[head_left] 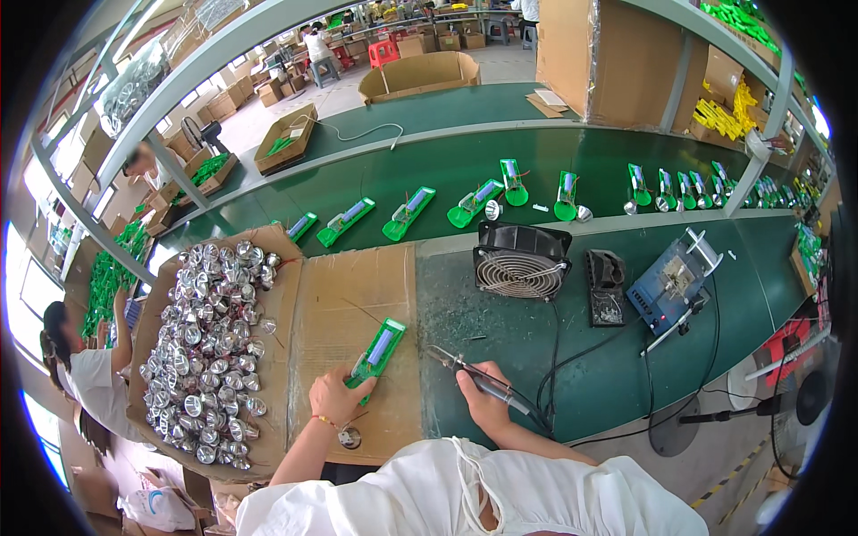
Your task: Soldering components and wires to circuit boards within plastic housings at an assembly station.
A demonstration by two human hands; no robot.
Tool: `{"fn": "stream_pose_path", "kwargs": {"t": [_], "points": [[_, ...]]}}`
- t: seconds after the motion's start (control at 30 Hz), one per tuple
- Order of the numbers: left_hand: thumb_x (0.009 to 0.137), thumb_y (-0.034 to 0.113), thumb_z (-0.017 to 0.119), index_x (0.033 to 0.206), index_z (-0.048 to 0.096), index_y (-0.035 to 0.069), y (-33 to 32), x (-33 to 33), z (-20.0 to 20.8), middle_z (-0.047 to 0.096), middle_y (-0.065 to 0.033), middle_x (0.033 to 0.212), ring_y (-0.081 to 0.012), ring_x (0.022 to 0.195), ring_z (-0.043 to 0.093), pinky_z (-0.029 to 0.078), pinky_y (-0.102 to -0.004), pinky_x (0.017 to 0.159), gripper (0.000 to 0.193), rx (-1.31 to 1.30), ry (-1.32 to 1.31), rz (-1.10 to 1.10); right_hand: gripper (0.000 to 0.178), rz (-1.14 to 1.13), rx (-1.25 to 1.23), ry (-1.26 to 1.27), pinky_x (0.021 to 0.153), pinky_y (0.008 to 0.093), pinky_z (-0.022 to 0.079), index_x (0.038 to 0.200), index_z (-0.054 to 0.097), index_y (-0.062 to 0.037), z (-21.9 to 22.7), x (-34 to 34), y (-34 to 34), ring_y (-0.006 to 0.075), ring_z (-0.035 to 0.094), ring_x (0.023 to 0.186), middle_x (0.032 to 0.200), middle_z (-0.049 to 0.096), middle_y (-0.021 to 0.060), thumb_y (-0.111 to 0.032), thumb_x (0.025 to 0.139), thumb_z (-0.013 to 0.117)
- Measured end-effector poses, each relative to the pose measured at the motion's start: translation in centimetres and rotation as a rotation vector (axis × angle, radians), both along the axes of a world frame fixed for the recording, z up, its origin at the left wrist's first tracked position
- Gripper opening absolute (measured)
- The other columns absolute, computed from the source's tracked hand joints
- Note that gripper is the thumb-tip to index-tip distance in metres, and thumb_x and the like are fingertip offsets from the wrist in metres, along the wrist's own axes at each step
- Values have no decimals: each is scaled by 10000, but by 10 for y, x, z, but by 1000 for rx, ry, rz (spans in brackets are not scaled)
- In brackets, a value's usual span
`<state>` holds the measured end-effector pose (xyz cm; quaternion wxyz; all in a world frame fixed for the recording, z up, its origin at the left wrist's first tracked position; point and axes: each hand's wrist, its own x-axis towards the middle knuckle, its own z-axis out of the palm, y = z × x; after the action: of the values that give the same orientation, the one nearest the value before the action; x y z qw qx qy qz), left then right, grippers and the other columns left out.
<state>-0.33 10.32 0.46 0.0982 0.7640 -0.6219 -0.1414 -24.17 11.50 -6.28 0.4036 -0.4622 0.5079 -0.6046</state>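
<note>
My left hand (332, 396) is closed on the lower end of a green plastic flashlight housing (390, 332), with a lilac cylindrical battery lying in it. The housing rests over a flat cardboard sheet (308, 304). A small silver reflector cup (349, 439) lies beside my left wrist. In my right hand (483, 404) is a soldering iron (460, 362), its tip toward the upper left and apart from the housing. The iron's dark cable runs off to the right across the green bench.
A cardboard tray (147, 353) heaped with silver reflector cups stands left. Beyond my hands are a black fan (521, 261), a black stand (607, 288) and a blue soldering station (666, 284). Several green housings line the belt (357, 179). Co-workers sit at left.
</note>
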Motion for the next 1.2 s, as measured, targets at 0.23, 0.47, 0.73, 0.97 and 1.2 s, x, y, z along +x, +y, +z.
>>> {"fn": "stream_pose_path", "kwargs": {"t": [0.23, 0.47, 0.73, 0.97, 1.2], "points": [[683, 492, 664, 642, 605, 39, 4, 4, -13, 590, -129, 669, -324, 617, 588, 468, -418, 570, 458, -232, -148, -166, 187, -18, -15, 66, 539, 250, 448, 814, 569, -26, 0, -2, 0, 86, 551, 570, 659, 613, 40, -173, 795, 683], [739, 526, 590, 586, 584, 61, -2, 5, -21, 589, -108, 596, -266, 550, 593, 421, -360, 582, 489, -282, -383, -386, 184, -63, -4, 107, 538, 242, 453, 813, 571, -15, 6, -2, 2, 82, 556, 573, 655, 617, 36, -162, 797, 679], [763, 524, 559, 618, 588, 42, -7, 11, -21, 591, -124, 615, -290, 565, 591, 442, -385, 577, 504, -144, -338, -357, 172, -58, 18, 126, 538, 238, 457, 815, 569, -8, 9, -2, 3, 79, 567, 574, 657, 621, 42, -145, 797, 670], [749, 539, 565, 601, 613, 24, -53, 9, -4, 614, -165, 611, -318, 545, 611, 487, -409, 537, 538, -67, -194, -312, 150, -60, -5, 119, 528, 237, 447, 805, 574, -14, 5, 0, 0, 71, 544, 565, 648, 613, 38, -115, 780, 683], [752, 600, 487, 755, 679, -1, -231, -66, 38, 647, -202, 738, -339, 726, 644, 514, -414, 670, 631, -137, -155, -367, 169, -72, 60, 93, 523, 230, 426, 815, 589, -20, 5, 1, 3, 59, 518, 573, 643, 596, 29, -116, 752, 713]]}}
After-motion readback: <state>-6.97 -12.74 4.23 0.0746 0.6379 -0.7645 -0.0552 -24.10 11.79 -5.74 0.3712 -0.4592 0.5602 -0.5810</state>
